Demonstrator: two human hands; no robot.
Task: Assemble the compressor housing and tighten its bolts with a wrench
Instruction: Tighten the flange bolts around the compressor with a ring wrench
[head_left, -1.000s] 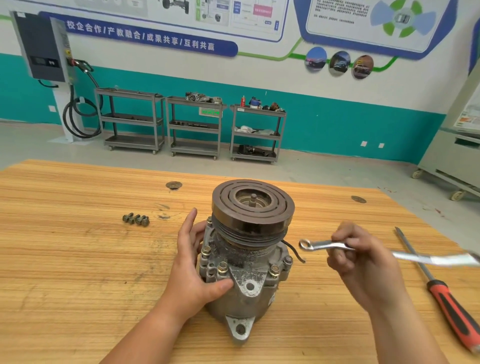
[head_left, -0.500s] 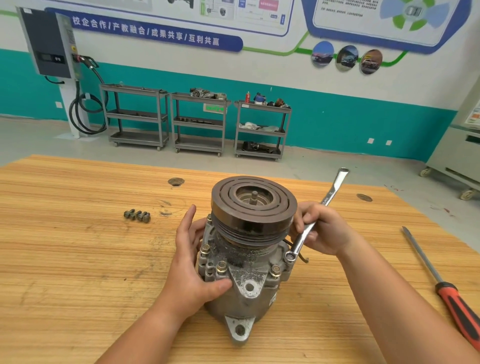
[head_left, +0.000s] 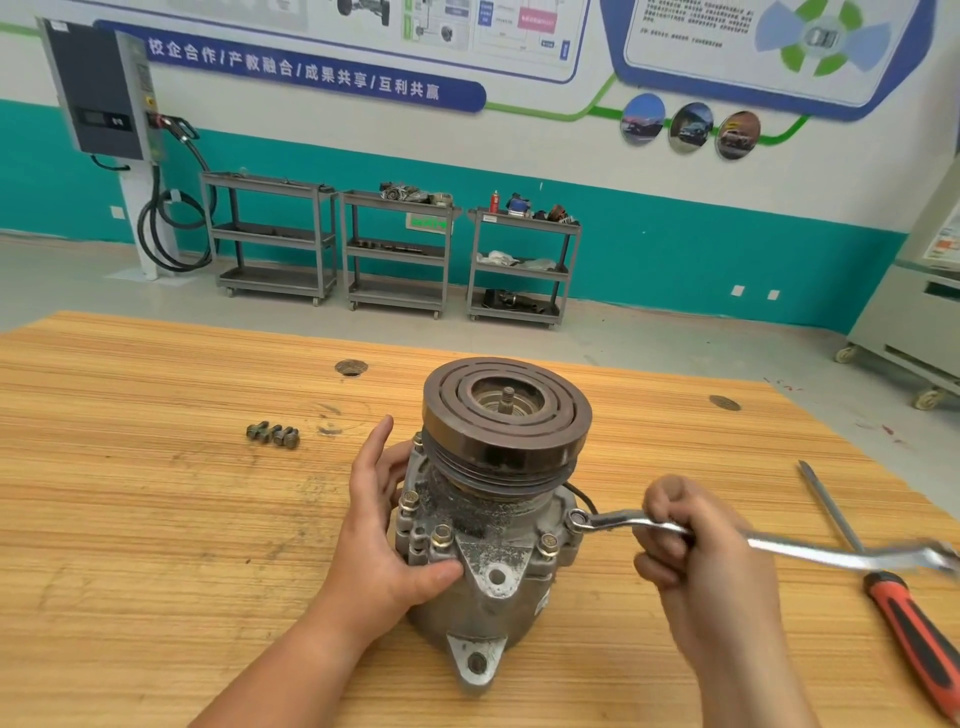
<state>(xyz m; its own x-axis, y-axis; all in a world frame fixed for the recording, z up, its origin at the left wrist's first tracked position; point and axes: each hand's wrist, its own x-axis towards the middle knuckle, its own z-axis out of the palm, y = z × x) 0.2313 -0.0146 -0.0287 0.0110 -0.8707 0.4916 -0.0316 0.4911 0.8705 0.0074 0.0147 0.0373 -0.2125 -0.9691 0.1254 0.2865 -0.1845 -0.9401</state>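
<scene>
Head view: a person's two bare hands work at a wooden table (head_left: 156, 519) in a workshop.
Compressor housing (head_left: 493, 577): stands upright near the middle of the table, between the two hands, with a mounting ear facing the camera.
Pulley (head_left: 506, 415): dark, grooved, sits on top of the housing with a threaded shaft end at its centre.
Fitted bolts (head_left: 441, 535): several stand around the housing's flange, heads up.
Left hand (head_left: 384, 530): palm against the housing's left side, fingers stretched and slightly apart along it, thumb laid across the front just below a bolt.
Right hand (head_left: 696, 545): just to the right of the housing, fingers curled tight around the wrench's shaft; it is somewhat blurred.
Wrench (head_left: 810, 555): silver, lies close to level; its ring end sits at a bolt on the housing's right flange and the far end reaches towards the right edge of the picture.
Loose bolts (head_left: 272, 434): a small cluster on the table, well apart to the left of the housing.
Screwdriver (head_left: 904, 613): red and black handle, lies on the table at the right, passing under the wrench's far end.
Background: three grey shelf carts (head_left: 400, 249) stand against a teal and white wall.
</scene>
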